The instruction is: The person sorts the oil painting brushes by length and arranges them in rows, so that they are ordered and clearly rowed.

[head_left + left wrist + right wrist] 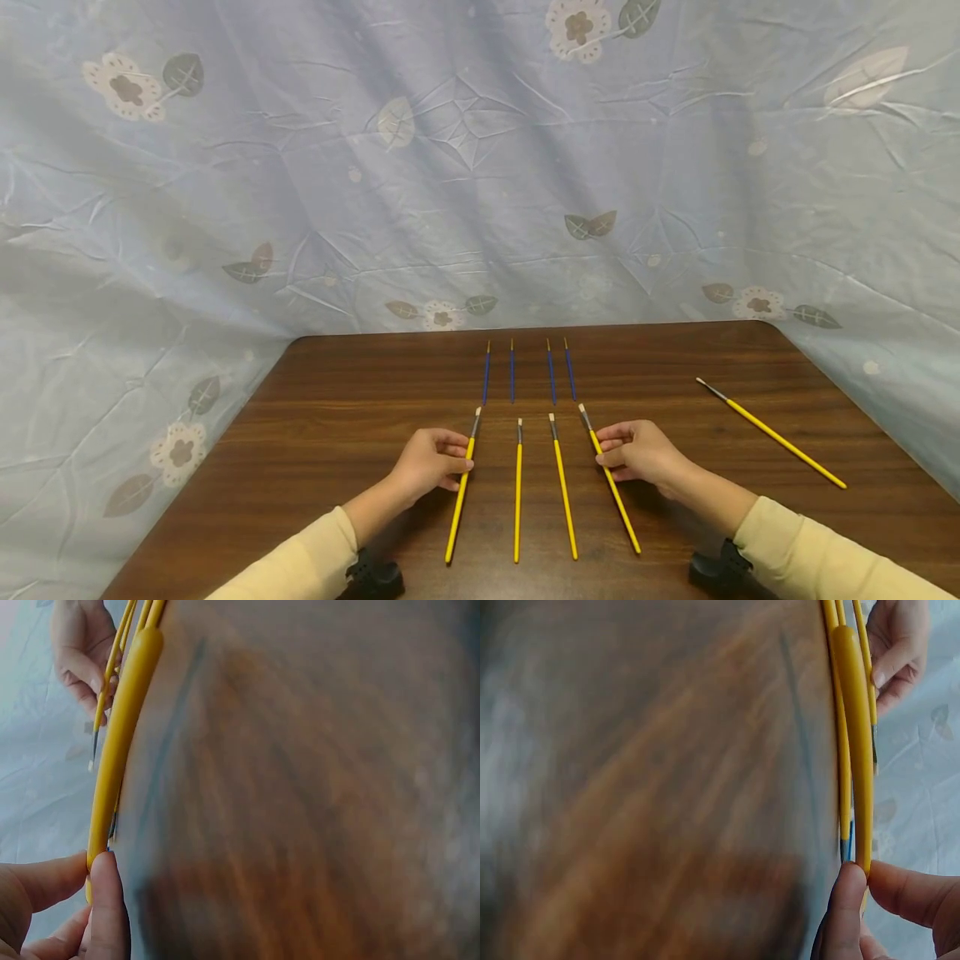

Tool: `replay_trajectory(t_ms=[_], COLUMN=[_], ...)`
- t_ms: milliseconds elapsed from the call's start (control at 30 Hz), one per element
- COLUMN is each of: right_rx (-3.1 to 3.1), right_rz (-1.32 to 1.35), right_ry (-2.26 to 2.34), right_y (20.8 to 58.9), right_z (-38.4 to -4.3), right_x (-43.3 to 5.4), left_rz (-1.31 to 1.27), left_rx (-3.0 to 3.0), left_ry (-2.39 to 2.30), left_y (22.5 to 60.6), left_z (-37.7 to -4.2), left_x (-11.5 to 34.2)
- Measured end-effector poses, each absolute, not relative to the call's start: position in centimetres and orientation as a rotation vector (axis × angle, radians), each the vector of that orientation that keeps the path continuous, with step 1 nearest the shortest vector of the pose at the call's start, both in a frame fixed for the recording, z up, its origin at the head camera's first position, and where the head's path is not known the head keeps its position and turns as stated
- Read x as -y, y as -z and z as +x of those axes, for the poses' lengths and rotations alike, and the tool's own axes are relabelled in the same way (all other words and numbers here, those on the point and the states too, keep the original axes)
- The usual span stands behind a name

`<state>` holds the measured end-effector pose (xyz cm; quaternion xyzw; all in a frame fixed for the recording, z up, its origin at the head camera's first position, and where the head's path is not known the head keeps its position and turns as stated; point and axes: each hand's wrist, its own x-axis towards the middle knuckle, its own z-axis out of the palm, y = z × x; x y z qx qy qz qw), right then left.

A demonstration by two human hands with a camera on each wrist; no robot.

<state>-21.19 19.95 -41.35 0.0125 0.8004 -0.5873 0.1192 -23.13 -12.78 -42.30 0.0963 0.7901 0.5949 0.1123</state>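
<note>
My left hand pinches a yellow paintbrush between thumb and fingers, bristles pointing to the table's far side. In the left wrist view its thick yellow handle rises from the fingertips. Another yellow paintbrush is pinched in my right hand, tilted with its bristle end toward the left. The right wrist view shows that handle close up. Between the hands lie two more yellow paintbrushes, one on the left and one on the right, roughly side by side.
Several thin blue paintbrushes lie in a row farther back on the dark wood table. A single yellow paintbrush lies slanted on the right side. Pale floral cloth hangs behind and beside the table.
</note>
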Motion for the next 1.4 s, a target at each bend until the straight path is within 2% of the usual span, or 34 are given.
replay_trajectory(t_ms=[1400], right_rx=[-2.506], right_rz=[-0.015], right_ry=[1.647], right_y=[42.1], right_z=[-21.0], right_x=[-18.4], left_rz=[0.353], left_rx=[-2.529], left_ry=[-1.613], left_y=[43.2], left_z=[-23.1], left_x=[11.4])
